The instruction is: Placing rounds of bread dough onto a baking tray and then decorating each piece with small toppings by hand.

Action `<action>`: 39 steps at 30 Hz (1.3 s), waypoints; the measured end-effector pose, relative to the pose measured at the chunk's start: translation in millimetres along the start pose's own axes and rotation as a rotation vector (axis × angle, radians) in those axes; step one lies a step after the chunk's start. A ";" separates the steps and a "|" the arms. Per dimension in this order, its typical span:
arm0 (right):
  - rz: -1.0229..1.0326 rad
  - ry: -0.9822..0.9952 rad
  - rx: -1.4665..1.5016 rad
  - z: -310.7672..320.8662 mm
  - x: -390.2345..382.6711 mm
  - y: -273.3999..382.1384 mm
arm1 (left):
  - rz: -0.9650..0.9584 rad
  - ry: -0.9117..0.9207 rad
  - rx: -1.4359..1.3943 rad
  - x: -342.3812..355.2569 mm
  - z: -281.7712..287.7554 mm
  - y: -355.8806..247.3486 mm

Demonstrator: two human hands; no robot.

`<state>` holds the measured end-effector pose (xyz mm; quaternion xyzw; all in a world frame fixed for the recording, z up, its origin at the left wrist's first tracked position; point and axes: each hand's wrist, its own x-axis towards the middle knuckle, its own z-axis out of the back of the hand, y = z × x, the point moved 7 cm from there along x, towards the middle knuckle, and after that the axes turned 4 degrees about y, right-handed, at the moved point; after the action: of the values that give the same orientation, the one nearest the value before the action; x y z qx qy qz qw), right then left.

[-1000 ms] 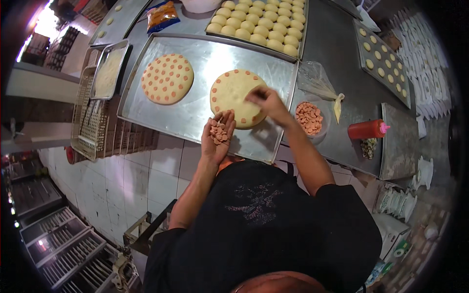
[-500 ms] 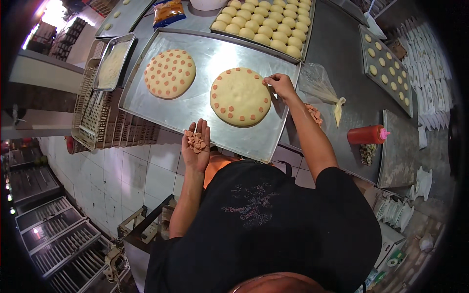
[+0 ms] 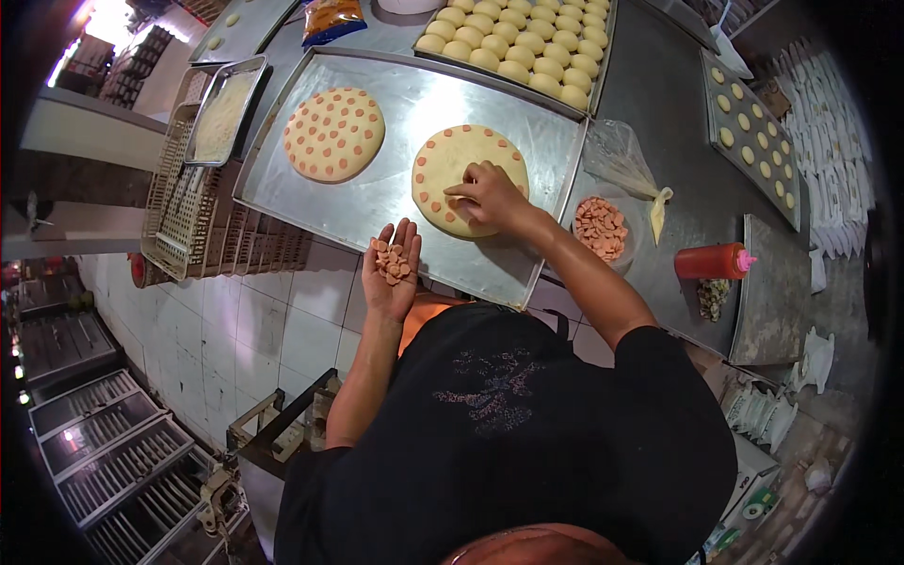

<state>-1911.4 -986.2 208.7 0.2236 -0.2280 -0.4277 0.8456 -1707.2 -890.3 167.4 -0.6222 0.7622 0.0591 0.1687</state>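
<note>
My left hand [image 3: 390,275], palm up and cupped, carries a small heap of pinkish sausage slices [image 3: 392,262] just off the near edge of a metal baking tray [image 3: 377,209]. Over the right dough round [image 3: 450,151] is my right hand [image 3: 490,196], thumb and fingers pinched together; whatever they hold is too small to make out. Slices ring that round's edge, its near right part hidden by my hand. On the tray's left, another flat dough round [image 3: 334,135] is dotted with slices all over.
Right of the tray are a bowl of sausage slices [image 3: 601,229], a piping bag [image 3: 629,165] and a red squeeze bottle [image 3: 711,261]. Dough balls [image 3: 527,45] fill a tray behind. A shallow pan of crumbs [image 3: 224,118] sits on plastic crates [image 3: 174,217] at left.
My right hand has moved left and nearer, from the right dough round's right edge to over its middle. The bowl of slices has come into view. My left hand still holds its heap.
</note>
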 end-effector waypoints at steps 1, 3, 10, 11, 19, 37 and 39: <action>0.023 0.002 -0.033 -4.4 -0.2 1.0 | 0.011 0.010 -0.013 0.6 -1.4 1.0; 0.063 0.004 -0.105 -6.1 -0.9 5.4 | 0.040 0.033 -0.040 3.0 -4.6 5.5; 0.212 -0.015 -0.205 -1.3 -4.9 5.2 | 0.012 0.011 0.011 -0.1 4.6 -1.7; 0.268 -0.052 -0.226 3.4 -8.3 3.7 | 0.012 0.015 0.009 1.0 5.6 -1.0; -0.784 -0.350 0.767 19.8 -73.4 -134.7 | 0.010 -0.054 0.055 0.6 2.2 2.0; -0.562 -0.293 -0.016 47.8 -12.1 -115.4 | 0.005 -0.032 0.062 -4.4 2.7 -1.2; -0.551 -0.277 -0.023 47.4 -9.3 -110.7 | -0.004 -0.051 0.054 -6.9 4.4 -2.3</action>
<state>-2012.5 -1046.4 181.2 0.2069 -0.2669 -0.6698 0.6613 -1702.9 -883.1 165.8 -0.6172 0.7578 0.0538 0.2048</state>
